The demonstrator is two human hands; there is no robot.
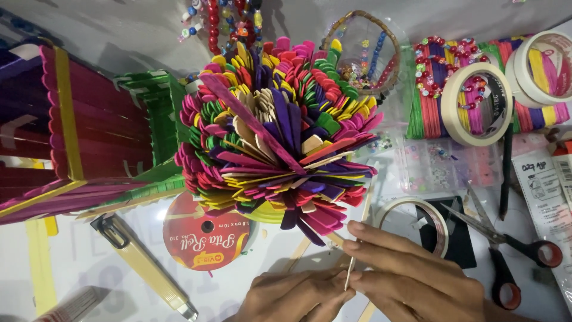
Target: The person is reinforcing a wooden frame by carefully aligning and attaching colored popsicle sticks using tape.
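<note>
A large flower-like ball of coloured craft sticks (277, 128) fills the middle of the view. Below it, my left hand (292, 297) and my right hand (411, 277) meet at the bottom edge. Together they pinch a thin plain wooden stick (360, 229) that rises toward the ball's lower right side. My right hand's fingers close on the stick's lower part, and my left hand's fingertips touch its bottom end. More plain sticks lie partly hidden under my hands.
A craft-stick box (71, 125) in purple, pink and green stands at left. A red ribbon spool (205, 235), a yellow utility knife (146, 265), tape rolls (476, 104), scissors (506, 250), a bead basket (363, 53) and a clear bead tray (444, 167) crowd the table.
</note>
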